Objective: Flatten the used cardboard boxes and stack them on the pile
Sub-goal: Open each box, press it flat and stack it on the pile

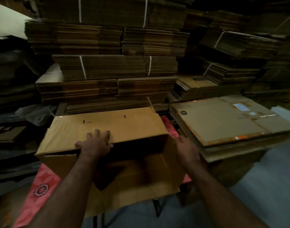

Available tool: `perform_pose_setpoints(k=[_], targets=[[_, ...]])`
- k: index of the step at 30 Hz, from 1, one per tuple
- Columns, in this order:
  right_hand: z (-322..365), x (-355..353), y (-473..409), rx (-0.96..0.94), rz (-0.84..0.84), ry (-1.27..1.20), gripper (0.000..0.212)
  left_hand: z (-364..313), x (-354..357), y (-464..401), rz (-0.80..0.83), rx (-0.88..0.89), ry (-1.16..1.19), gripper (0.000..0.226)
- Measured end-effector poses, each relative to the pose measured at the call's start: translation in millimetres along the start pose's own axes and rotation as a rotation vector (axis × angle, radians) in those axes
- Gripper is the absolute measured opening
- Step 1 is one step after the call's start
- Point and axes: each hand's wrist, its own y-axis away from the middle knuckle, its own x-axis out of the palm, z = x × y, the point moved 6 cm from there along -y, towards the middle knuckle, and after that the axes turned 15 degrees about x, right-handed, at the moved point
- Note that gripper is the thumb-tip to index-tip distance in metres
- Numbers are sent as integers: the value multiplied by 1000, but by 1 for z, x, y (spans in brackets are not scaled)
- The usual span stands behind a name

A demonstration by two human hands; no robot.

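Box (108, 127) lay on side on table (47, 178), open mouth toward person, long axis left-right. Left hand (95, 142) gripped top panel's near edge, fingers spread on top. Right hand (188, 148) rested flat, fingers straight, against box's right wall. Pile (223, 122) of flattened boxes sat just right, nearer right hand.

Dim, blurry wide-angle view with dark, curved edges.
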Motion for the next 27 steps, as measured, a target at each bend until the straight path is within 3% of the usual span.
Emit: perform_pose_setpoints(k=[3,8,13,18,23,27], targets=[[-42,-1,10,130,36,18,41,3,4,5,14,-8,23,73],[-23,-10,9,65,94,-70,23,0,8,9,0,-31,20,72],[48,-15,-11,-89,126,-169,50,-12,10,4,-24,-21,-14,72],[102,-21,-51,-244,117,-223,43,-42,7,-10,-49,21,-80,68],[137,-13,-101,-352,157,-176,58,-73,8,-29,-51,7,-131,69],[154,13,-114,-434,196,-171,57,-72,8,-26,-97,-2,-76,72]])
